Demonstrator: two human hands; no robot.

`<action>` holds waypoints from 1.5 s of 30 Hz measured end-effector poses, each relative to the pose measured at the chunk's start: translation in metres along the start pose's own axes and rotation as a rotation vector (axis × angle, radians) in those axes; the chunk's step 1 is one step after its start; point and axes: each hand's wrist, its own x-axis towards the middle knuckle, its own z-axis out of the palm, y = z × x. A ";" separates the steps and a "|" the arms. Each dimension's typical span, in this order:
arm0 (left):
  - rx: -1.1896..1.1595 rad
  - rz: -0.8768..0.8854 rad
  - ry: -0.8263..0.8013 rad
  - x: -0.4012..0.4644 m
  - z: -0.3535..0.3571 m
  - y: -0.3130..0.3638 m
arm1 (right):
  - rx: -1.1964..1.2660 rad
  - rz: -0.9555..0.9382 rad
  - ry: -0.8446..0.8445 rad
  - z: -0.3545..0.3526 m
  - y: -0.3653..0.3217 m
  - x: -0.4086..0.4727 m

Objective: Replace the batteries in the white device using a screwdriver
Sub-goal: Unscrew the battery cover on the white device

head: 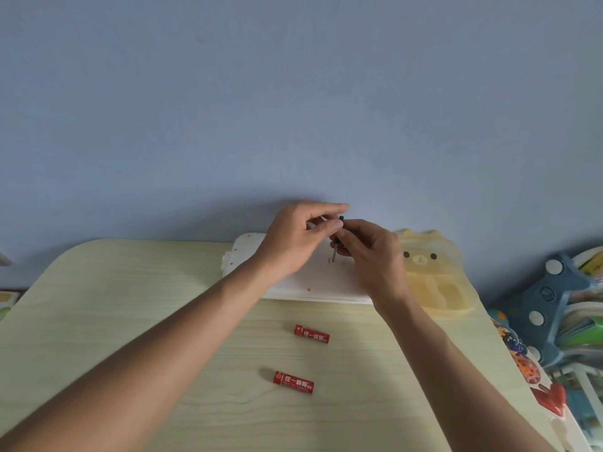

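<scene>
The white device (313, 283) lies flat at the far edge of the pale wooden table (130, 321), against the blue wall. A small dark-handled screwdriver (336, 243) stands upright with its tip on the device's top face. My right hand (372, 256) is closed around its handle. My left hand (300, 236) pinches the top of the handle between thumb and forefinger. Two red batteries lie on the table nearer to me: one (312, 334) just in front of the device, the other (293, 382) closer still.
A yellow bear-shaped tray (437, 282) sits to the right of the device. Past the table's right edge stand a blue plastic toy (548, 305) and a pile of colourful books and toys (580, 370).
</scene>
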 end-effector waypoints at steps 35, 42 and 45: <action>-0.147 0.022 -0.019 0.000 0.009 0.002 | -0.051 0.084 -0.083 -0.011 -0.005 -0.003; -0.128 0.039 0.016 0.000 0.006 0.002 | -0.070 0.075 -0.110 -0.012 -0.006 -0.005; -0.116 0.054 0.001 -0.003 0.010 0.006 | -0.077 0.083 -0.068 -0.014 -0.007 -0.006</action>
